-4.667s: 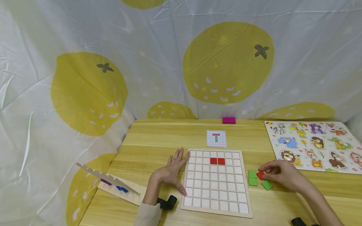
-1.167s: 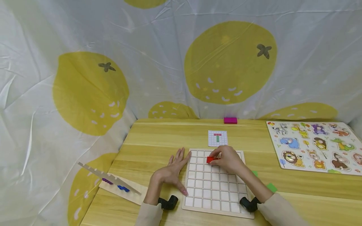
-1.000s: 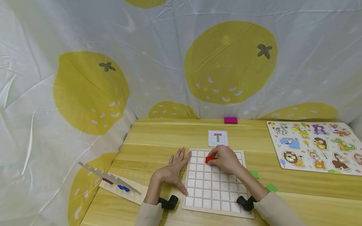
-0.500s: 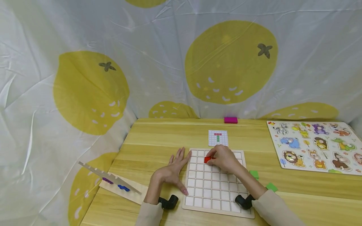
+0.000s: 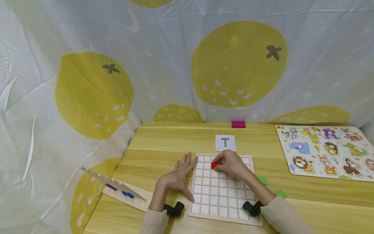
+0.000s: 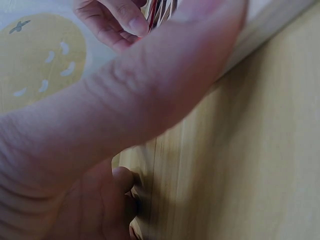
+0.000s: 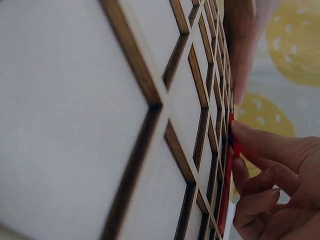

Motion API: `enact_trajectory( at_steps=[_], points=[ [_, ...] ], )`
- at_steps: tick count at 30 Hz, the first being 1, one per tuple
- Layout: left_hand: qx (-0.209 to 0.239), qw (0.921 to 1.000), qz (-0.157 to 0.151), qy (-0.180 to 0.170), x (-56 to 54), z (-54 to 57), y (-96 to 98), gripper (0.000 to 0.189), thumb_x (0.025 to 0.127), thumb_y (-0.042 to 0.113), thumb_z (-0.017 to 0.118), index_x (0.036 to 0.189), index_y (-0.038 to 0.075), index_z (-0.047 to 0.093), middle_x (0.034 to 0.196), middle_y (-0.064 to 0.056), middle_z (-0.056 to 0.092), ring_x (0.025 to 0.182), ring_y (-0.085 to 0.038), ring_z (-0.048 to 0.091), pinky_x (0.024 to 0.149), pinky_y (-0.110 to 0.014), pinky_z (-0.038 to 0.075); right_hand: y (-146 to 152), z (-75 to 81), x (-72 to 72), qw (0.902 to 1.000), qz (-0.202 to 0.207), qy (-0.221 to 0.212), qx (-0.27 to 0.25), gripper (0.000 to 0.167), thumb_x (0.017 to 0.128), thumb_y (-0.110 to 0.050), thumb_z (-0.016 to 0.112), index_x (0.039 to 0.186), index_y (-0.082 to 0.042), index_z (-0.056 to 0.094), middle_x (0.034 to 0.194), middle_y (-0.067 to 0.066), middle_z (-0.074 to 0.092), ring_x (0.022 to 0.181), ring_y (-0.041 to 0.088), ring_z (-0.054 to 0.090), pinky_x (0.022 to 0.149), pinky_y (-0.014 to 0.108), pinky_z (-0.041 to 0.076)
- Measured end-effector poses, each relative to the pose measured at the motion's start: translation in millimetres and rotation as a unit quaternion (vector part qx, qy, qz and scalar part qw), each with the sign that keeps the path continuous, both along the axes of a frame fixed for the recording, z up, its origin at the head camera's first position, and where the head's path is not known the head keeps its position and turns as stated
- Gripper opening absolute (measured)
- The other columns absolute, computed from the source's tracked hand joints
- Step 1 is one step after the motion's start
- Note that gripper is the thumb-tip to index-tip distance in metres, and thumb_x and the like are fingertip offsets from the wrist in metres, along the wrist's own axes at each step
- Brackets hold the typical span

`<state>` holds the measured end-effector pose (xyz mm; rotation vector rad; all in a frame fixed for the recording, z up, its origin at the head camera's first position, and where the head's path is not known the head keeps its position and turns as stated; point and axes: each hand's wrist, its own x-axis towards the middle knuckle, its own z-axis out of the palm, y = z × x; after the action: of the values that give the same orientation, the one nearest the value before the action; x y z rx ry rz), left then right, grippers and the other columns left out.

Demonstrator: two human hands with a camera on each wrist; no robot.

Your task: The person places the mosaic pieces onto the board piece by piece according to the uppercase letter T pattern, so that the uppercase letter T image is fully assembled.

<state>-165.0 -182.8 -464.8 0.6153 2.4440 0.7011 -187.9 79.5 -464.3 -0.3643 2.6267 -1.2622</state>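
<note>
My right hand (image 5: pixel 230 164) pinches a red square tile (image 5: pixel 214 165) between thumb and fingers over the second row of the wooden grid board (image 5: pixel 222 191). In the right wrist view the held tile (image 7: pixel 236 142) is tipped at the board's surface, with more red (image 7: pixel 223 207) lying in the cells beside it. The right hand hides most of the red tiles there from the head view. My left hand (image 5: pixel 176 178) is spread along the board's left edge, thumb and index fingertip touching it. A pattern card (image 5: pixel 225 143) with a red and green T lies behind the board.
Green tiles (image 5: pixel 280 194) lie right of the board, partly hidden by the right forearm. An animal peg puzzle (image 5: pixel 314 156) is at the far right, a magenta block (image 5: pixel 238 124) at the back. A wooden stand (image 5: pixel 128 195) with purple and blue pieces is at the left.
My right hand has picked up the red tile from among the green ones and brought it left onto the board, then shifted slightly further left. The left hand has stayed in place.
</note>
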Motion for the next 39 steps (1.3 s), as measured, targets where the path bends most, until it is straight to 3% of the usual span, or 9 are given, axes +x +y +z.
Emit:
enact_trajectory(
  at_steps=[21,28,35,39],
  points=[
    [0.007,1.0000,-0.006,0.003,-0.3,-0.4,0.9,0.151,0.058,0.033,0.102,0.168,0.019,0.000,0.171,-0.019,-0.023,0.160,-0.032,-0.023,0.131,-0.058,-0.011,1.6,-4.5,-4.4,1.0000,0.001,0.000,-0.003,0.018,0.075,-0.005,0.090,0.091,-0.009,0.083,0.089,0.002,0.077,0.084,0.013,0.064,0.076,0.029,0.052],
    [0.009,1.0000,-0.004,0.001,0.3,0.7,1.4,0.151,0.058,0.032,0.102,0.168,0.019,0.000,0.171,-0.018,-0.024,0.160,-0.032,-0.024,0.130,-0.058,-0.011,6.4,0.7,-3.5,0.9998,0.018,-0.003,-0.007,0.020,0.078,-0.007,0.089,0.097,-0.008,0.082,0.093,0.004,0.076,0.087,0.015,0.063,0.078,0.030,0.051],
    [0.010,0.9999,-0.005,0.000,0.7,1.0,1.1,0.151,0.058,0.030,0.102,0.168,0.018,-0.001,0.170,-0.019,-0.025,0.159,-0.032,-0.025,0.130,-0.058,-0.012,45.6,8.2,5.1,0.9994,0.014,-0.010,-0.031,0.022,0.089,-0.013,0.080,0.109,-0.004,0.078,0.095,0.007,0.071,0.062,0.013,0.049,0.058,0.025,0.043],
    [0.009,1.0000,-0.004,-0.001,1.4,1.1,0.4,0.151,0.058,0.031,0.102,0.168,0.018,-0.002,0.170,-0.018,-0.026,0.159,-0.032,-0.025,0.130,-0.058,-0.013,82.7,14.4,17.8,0.9997,0.005,-0.011,-0.023,0.025,0.092,-0.016,0.077,0.114,-0.004,0.076,0.100,0.007,0.071,0.060,0.010,0.043,0.053,0.023,0.039]
  ],
)
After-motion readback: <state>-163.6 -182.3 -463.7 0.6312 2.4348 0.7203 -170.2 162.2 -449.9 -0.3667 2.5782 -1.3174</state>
